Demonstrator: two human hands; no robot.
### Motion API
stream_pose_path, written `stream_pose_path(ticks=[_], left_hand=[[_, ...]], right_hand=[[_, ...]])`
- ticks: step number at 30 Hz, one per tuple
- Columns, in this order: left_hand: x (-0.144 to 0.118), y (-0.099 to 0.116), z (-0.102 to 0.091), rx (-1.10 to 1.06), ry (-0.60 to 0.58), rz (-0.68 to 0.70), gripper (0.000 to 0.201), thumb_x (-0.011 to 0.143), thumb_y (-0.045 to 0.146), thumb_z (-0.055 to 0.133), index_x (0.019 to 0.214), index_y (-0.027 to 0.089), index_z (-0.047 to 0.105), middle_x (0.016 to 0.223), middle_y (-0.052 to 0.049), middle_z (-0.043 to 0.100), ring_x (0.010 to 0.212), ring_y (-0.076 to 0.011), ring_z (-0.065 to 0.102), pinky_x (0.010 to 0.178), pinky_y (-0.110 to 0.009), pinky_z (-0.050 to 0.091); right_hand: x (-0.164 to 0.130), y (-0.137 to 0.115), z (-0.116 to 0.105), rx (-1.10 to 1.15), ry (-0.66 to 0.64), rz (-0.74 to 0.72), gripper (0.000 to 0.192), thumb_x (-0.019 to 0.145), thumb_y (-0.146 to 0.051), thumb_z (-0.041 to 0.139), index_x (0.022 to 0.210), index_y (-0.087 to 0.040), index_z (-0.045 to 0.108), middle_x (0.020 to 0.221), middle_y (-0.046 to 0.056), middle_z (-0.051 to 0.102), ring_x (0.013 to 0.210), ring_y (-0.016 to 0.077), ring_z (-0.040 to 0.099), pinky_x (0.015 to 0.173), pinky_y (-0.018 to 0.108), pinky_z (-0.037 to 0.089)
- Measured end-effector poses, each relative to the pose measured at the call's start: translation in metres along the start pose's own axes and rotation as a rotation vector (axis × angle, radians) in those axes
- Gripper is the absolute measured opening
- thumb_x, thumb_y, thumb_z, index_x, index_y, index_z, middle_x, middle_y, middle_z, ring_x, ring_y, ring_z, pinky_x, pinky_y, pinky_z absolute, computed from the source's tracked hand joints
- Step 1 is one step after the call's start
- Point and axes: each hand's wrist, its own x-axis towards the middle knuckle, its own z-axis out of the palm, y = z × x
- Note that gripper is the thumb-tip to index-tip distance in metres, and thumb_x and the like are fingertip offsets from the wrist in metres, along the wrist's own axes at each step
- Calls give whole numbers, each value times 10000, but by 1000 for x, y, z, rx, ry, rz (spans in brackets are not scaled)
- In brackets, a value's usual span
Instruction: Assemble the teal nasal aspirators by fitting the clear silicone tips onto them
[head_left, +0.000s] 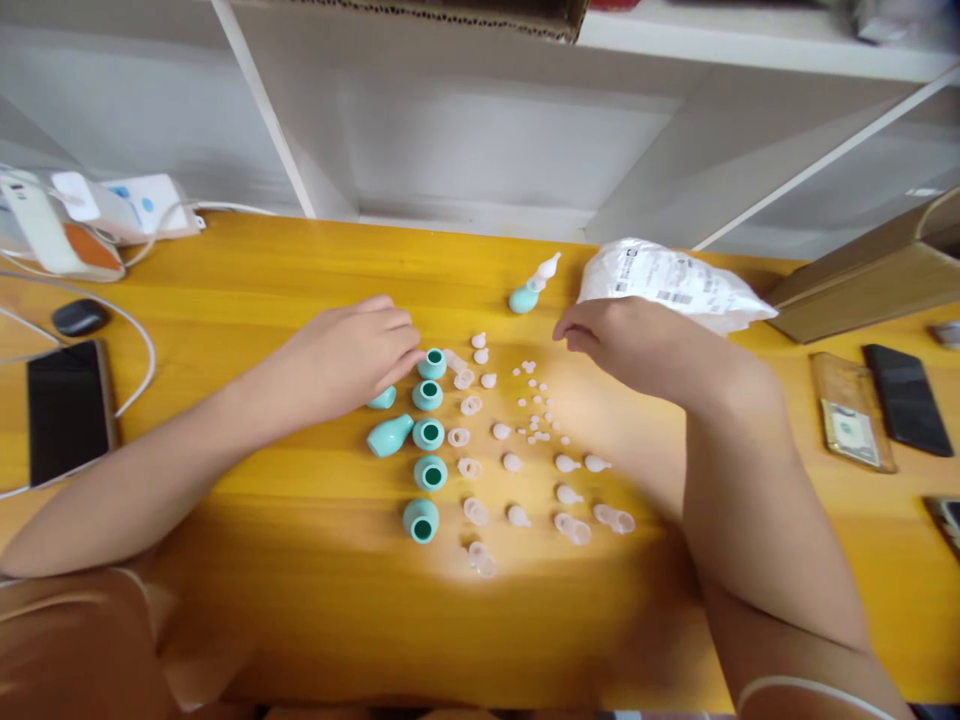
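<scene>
Grey-white shelving (480,140) backs a yellow wooden tabletop (300,600). A cardboard box (870,270) stands at right, its contents hidden; beside it, a white plastic package (660,272) bears printing too blurred to read. The right hand (615,335), just in front of it, has curled fingers; whether they grip anything I cannot tell. The left hand (364,348), left of centre, bends its fingers beside the topmost of five teal bulbs (428,434) in a column, mouths open, insides dark; its hold is hidden. Two more teal bulbs (390,437) lie left of these. One assembled dropper (532,285) lies at upper centre. Right of the column are nine translucent clear sleeves (475,511), seven in a line and two farther right, nine pale nozzle tips (518,516), and tiny white pieces (535,401), too small to count surely.
</scene>
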Motion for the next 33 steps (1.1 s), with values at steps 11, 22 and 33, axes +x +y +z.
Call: stream_pose_path(ticks=[11, 22, 33], left_hand=[[1, 3, 2, 35, 45, 15, 385, 1218, 315, 457, 1059, 161, 773, 999, -101, 780, 1016, -278, 690, 863, -383, 508], [0, 13, -7, -78, 126, 16, 364, 1192, 289, 469, 1054, 165, 782, 996, -97, 783, 974, -272, 691, 902, -402, 541], [-9, 45, -31, -599, 131, -107, 244, 1108, 475, 754, 1203, 250, 751, 890, 26, 782, 783, -166, 699, 776, -297, 513]], right_hand=[[16, -31, 14, 156, -7, -230, 119, 1041, -215, 707, 1084, -220, 818, 1118, 85, 847, 958, 255, 775, 868, 371, 548], [26, -51, 36, 285, 38, -420, 194, 1071, -122, 694, 1013, -215, 853, 1049, 68, 833, 921, 225, 764, 883, 363, 558], [-14, -105, 15, 661, 491, -681, 134, 1134, -211, 731, 1196, -250, 843, 1114, 54, 844, 949, 182, 803, 844, 328, 657]])
